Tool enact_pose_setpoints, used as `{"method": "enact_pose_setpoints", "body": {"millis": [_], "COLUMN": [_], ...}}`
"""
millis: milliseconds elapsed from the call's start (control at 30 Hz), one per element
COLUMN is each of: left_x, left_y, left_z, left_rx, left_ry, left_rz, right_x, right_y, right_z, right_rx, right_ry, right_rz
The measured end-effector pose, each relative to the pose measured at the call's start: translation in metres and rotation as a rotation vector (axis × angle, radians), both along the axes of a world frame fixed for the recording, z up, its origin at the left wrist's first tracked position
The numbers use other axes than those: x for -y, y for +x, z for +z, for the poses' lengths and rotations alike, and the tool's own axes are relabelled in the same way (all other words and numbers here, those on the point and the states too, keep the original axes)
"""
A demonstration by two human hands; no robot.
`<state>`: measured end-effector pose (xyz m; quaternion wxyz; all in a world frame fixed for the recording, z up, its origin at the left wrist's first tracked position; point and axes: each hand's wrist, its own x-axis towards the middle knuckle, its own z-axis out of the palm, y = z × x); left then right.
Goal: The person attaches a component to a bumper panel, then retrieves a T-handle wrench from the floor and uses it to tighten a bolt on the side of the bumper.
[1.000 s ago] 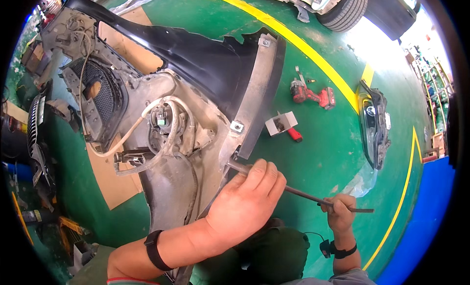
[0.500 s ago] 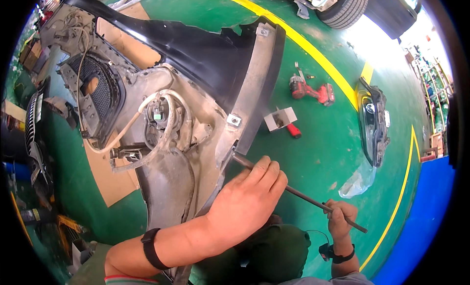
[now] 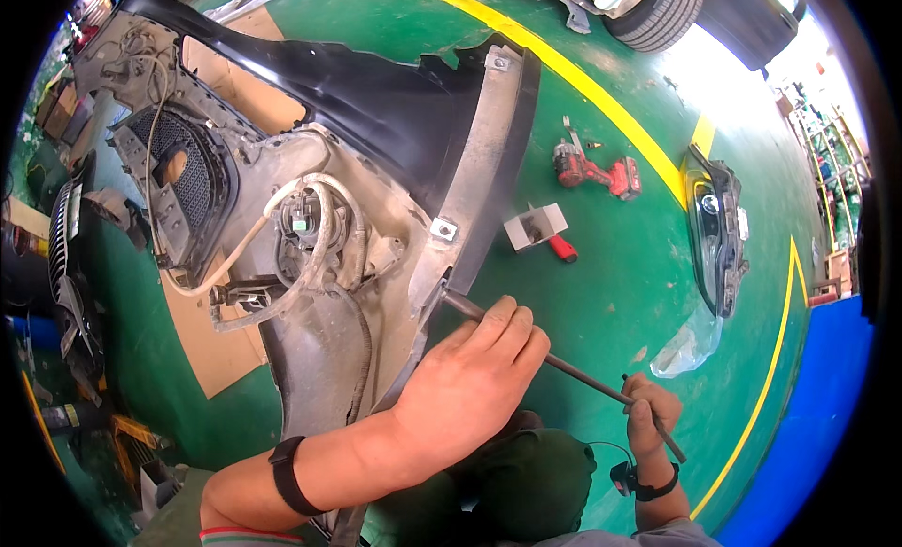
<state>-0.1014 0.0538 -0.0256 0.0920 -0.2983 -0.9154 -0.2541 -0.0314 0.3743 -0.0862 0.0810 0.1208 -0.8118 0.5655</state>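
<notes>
My left hand (image 3: 470,387) is closed round a long dark metal bar (image 3: 583,373), just short of its upper left end, which meets the edge of a pale metal strip (image 3: 484,133) on a large black car fender assembly (image 3: 385,105). My right hand (image 3: 653,415) grips the bar close to its lower right end. Left of the strip, the assembly carries pale hoses (image 3: 334,237), a round fitting (image 3: 299,226) and a black mesh housing (image 3: 183,171). The bar's contact point at the edge is too small to make out exactly.
Cardboard (image 3: 211,359) lies under the assembly. On the green floor are a red power tool (image 3: 597,176), a small open box (image 3: 531,223), a red-handled tool (image 3: 562,249) and a headlamp (image 3: 714,237). Car parts (image 3: 75,274) line the left; a wheel (image 3: 648,25) is at top; a blue surface (image 3: 827,378) is right.
The bar has tilted more steeply, its right end swinging down and leftward, with my right hand slightly lower on the same bar. The whole scene has shifted slightly upward in view.
</notes>
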Motion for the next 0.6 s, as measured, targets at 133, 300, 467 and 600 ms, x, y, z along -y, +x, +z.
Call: {"method": "enact_pose_setpoints", "body": {"millis": [133, 300, 467, 600], "left_x": [0.001, 0.001, 0.001, -0.001], "left_y": [0.001, 0.002, 0.001, 0.003], "left_z": [0.001, 0.002, 0.002, 0.004], "left_rx": [0.008, 0.031, -0.012, -0.006], "left_ry": [0.005, -0.043, -0.063, -0.069], "left_rz": [0.007, 0.019, 0.054, 0.066], "right_x": [0.002, 0.005, 0.011, 0.011], "right_y": [-0.005, -0.016, -0.019, -0.017], "right_z": [-0.003, -0.005, 0.0, 0.01], "right_rx": [-0.124, -0.315, -0.271, 0.019], "right_ry": [0.106, 0.307, 0.364, 0.216], "right_rz": [0.019, 0.064, -0.007, -0.003]}}
